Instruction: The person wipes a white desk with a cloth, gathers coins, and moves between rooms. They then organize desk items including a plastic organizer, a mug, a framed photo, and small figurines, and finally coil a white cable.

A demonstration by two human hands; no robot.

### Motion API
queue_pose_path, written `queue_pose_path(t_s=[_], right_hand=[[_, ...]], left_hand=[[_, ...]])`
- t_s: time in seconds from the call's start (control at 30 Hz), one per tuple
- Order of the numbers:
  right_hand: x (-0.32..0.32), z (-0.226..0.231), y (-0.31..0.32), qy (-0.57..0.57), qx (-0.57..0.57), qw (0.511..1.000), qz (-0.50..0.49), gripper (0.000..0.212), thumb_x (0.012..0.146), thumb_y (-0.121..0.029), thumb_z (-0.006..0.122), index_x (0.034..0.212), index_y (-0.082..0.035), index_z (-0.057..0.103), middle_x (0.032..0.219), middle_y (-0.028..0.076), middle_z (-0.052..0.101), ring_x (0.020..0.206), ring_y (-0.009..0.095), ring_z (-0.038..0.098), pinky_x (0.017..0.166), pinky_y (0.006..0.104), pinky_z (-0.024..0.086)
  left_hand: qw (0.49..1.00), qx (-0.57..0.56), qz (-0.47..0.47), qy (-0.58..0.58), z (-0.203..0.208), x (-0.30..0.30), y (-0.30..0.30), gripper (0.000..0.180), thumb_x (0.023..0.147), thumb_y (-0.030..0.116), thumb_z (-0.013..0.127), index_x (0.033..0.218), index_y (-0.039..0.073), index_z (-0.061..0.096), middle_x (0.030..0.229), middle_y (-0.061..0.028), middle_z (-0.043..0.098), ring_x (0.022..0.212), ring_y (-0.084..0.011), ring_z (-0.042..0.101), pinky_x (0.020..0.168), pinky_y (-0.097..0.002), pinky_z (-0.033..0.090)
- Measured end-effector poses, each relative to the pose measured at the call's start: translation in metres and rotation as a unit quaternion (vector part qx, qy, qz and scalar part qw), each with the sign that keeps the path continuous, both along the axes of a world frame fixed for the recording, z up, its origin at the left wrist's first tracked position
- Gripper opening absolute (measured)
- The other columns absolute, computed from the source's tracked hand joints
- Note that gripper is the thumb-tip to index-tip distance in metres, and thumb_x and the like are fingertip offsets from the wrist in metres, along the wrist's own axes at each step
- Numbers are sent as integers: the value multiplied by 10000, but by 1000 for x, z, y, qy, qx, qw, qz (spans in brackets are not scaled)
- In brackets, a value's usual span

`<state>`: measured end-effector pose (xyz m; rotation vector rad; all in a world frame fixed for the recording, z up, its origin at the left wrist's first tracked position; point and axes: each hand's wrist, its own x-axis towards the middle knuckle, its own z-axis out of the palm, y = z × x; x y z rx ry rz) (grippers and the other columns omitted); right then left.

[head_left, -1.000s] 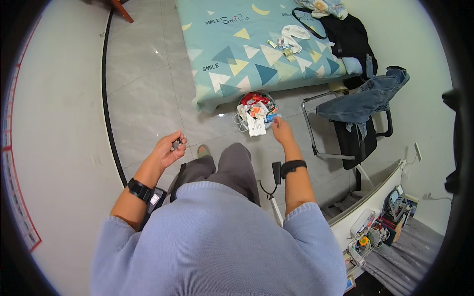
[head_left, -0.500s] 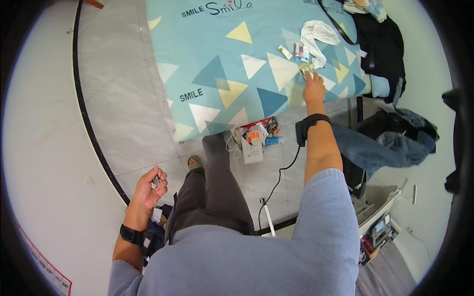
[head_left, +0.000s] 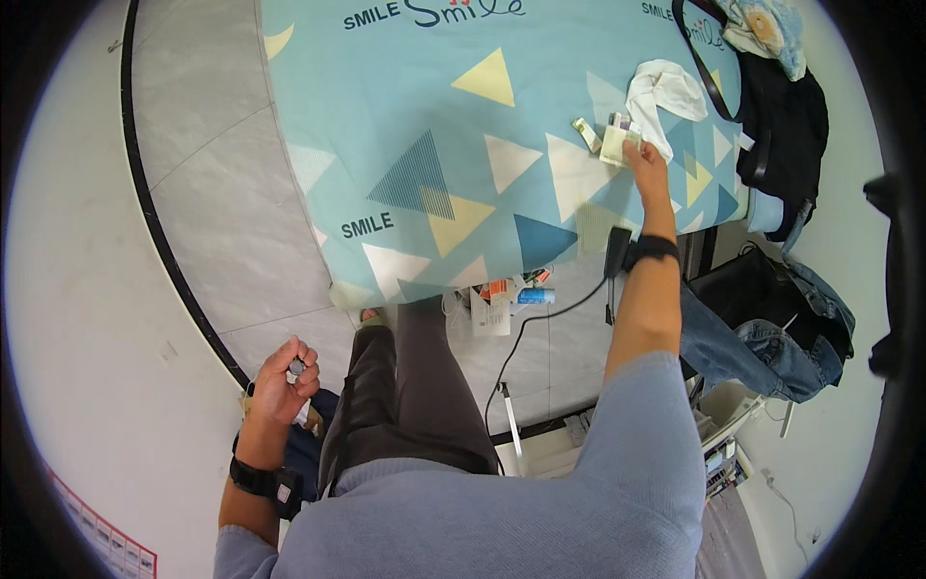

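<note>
My right hand (head_left: 650,172) is over the bed near its right side, fingers and thumb pinching a flat pale yellow-green packet (head_left: 615,148). Just behind that packet shows a small purple and white item (head_left: 620,122), partly covered. To its left a small yellow-green and white piece (head_left: 585,134) lies on the patterned bedspread (head_left: 540,87). A white cloth (head_left: 675,87) lies crumpled beyond my fingers. Low on the left, my left hand (head_left: 282,391) is raised with its fingers curled around a small grey, round-ended object (head_left: 296,367); most of it is hidden.
A black bag (head_left: 783,125) hangs at the bed's right edge, with jeans (head_left: 762,352) below it. Small boxes and a blue can (head_left: 535,296) stand on the floor by the bed's front edge. A black cable (head_left: 550,318) runs down from my right wrist strap.
My right hand has moved slightly right and now holds the pale packet up flat, where it was crumpled near the fingertips. The view has shifted; my left hand remains curled.
</note>
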<state>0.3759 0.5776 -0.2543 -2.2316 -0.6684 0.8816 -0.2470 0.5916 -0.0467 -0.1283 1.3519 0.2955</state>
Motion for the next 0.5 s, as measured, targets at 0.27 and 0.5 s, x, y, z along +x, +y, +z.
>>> queue_pose_path(t_s=[0.27, 0.5], right_hand=[[-106, -40, 41, -374, 15, 873, 313, 179, 735, -165, 697, 843, -113, 564, 842, 133, 609, 784, 305, 582, 683, 380, 458], [-258, 41, 52, 8, -33, 988, 149, 346, 805, -73, 591, 1110, -160, 455, 859, 212, 606, 820, 397, 597, 703, 430, 472]], left_hand=[[1000, -12, -12, -18, 2, -11, 25, 235, 927, 295, 522, 822, 88, 488, 802, -43, 476, 599, -119, 408, 484, -226, 310], [998, 12, -32, -50, 16, -38, 80, 224, 944, 285, 500, 836, 89, 486, 810, -26, 467, 591, -100, 396, 478, -229, 319]])
